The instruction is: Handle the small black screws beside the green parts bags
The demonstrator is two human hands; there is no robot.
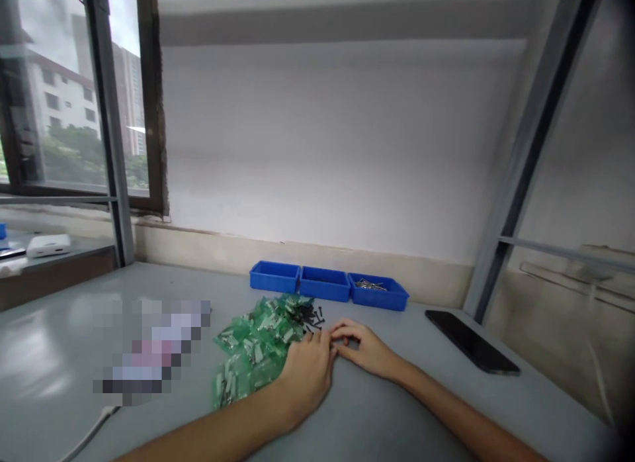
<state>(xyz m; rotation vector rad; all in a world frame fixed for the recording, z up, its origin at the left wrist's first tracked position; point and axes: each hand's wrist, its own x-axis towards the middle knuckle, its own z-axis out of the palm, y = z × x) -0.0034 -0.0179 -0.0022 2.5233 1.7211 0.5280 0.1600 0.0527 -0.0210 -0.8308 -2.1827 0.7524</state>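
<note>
**Black screws: bearing from the hands**

The black screws (313, 316) are scattered on the table (446, 409) at the far edge of the green bags (255, 346), just ahead of both hands' fingertips. The left hand (306, 372) is laid flat against the bags. The right hand (364, 348) is curled narrow; whether a screw is pinched cannot be told.

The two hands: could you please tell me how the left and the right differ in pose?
The left hand lies flat, palm down, while the right hand has curled fingers. The left hand touches the green bags; the right hand rests on bare table. The left hand points away towards the black screws, the right hand sideways at the left. Both rest on the table, fingertips nearly meeting.
</note>
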